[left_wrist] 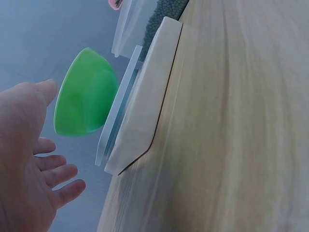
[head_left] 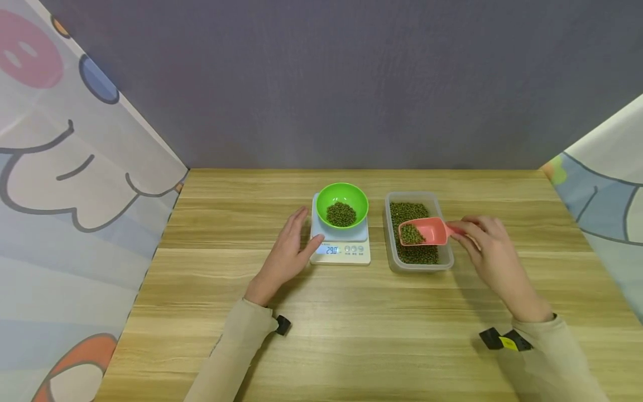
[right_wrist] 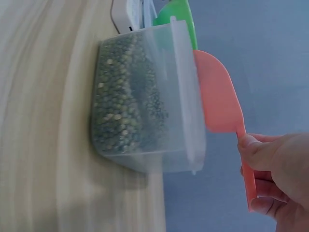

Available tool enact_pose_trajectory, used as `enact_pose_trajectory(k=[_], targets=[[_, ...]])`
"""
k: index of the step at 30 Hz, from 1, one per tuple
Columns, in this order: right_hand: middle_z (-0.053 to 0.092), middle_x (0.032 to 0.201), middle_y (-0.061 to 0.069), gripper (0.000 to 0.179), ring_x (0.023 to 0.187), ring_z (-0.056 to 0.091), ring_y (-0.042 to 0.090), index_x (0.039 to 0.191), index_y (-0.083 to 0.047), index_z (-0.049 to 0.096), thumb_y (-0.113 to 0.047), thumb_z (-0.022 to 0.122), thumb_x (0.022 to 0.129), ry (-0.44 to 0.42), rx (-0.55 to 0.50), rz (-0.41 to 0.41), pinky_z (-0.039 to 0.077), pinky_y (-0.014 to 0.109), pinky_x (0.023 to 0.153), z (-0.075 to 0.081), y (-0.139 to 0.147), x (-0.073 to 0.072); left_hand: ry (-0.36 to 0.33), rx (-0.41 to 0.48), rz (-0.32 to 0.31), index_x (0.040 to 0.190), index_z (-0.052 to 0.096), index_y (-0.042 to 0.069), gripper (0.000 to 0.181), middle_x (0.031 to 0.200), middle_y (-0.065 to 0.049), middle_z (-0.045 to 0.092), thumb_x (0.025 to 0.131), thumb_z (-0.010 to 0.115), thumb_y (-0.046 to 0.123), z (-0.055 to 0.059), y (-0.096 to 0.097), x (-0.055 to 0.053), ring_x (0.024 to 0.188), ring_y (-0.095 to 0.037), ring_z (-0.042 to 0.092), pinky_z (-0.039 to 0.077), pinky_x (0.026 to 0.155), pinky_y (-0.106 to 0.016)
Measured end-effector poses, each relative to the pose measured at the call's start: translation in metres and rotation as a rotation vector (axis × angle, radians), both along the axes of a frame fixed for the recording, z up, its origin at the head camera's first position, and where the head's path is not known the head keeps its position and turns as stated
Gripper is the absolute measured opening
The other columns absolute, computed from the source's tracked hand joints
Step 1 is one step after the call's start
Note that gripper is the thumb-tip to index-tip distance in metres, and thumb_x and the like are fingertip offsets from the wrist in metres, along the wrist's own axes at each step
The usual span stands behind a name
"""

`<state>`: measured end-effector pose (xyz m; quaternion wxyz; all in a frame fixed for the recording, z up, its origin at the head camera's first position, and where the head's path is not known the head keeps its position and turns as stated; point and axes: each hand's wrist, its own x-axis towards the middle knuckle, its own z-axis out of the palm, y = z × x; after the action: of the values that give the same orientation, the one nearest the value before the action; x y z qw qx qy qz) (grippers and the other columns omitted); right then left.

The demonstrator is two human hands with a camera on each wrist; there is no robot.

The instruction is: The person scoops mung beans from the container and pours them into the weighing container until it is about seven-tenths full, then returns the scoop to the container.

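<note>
My right hand (head_left: 494,262) grips the handle of a pink scoop (head_left: 435,230), its bowl part filled with green beans at the front end. The scoop is held level over a clear plastic container (head_left: 445,262) of mung beans (head_left: 418,255); in the right wrist view the scoop (right_wrist: 219,96) hangs just above the rim. My left hand (head_left: 285,254), fingers spread and relaxed, is beside a white kitchen scale (head_left: 355,259), thumb near its display. On the scale stands a green bowl (head_left: 358,196) with a small heap of beans (head_left: 341,214). The display reads about 29.0.
Everything stands on a wood-grain table (head_left: 382,324). A dark grey panel (head_left: 351,84) rises behind its back edge, with cartoon-printed sheets (head_left: 75,184) at the sides. The container stands a little to the right of the scale.
</note>
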<state>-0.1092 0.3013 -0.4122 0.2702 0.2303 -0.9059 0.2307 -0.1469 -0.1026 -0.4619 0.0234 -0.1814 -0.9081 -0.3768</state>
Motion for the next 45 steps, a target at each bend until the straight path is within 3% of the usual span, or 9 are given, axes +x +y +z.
enact_pose_trajectory(k=[18, 32, 45], targets=[[0.065, 0.098, 0.019, 0.025, 0.091, 0.053, 0.036, 0.108, 0.003, 0.075, 0.009, 0.079, 0.083, -0.025, 0.012, 0.009, 0.038, 0.042, 0.078, 0.03, -0.029, -0.023, 0.065, 0.026, -0.011, 0.161, 0.025, -0.002, 0.079, 0.165, -0.023, 0.028, 0.106, 0.054, 0.046, 0.002, 0.01, -0.009, 0.154, -0.033, 0.027, 0.025, 0.126, -0.052], [0.065, 0.1, 0.021, 0.021, 0.092, 0.052, 0.038, 0.109, 0.005, 0.075, 0.005, 0.076, 0.089, -0.028, -0.025, 0.02, 0.039, 0.044, 0.078, 0.034, -0.07, -0.046, 0.073, 0.025, 0.0, 0.162, 0.022, 0.0, 0.082, 0.166, -0.023, 0.026, 0.104, 0.055, 0.048, 0.006, 0.018, -0.011, 0.154, -0.036, 0.027, 0.025, 0.125, -0.056], [0.063, 0.105, 0.022, 0.018, 0.092, 0.052, 0.04, 0.111, 0.003, 0.074, 0.001, 0.072, 0.093, 0.059, 0.036, -0.018, 0.046, 0.047, 0.077, 0.031, -0.093, -0.05, 0.064, 0.011, -0.002, 0.163, 0.021, 0.001, 0.082, 0.167, -0.024, 0.024, 0.105, 0.054, 0.049, 0.006, 0.017, -0.011, 0.155, -0.037, 0.025, 0.025, 0.125, -0.056]])
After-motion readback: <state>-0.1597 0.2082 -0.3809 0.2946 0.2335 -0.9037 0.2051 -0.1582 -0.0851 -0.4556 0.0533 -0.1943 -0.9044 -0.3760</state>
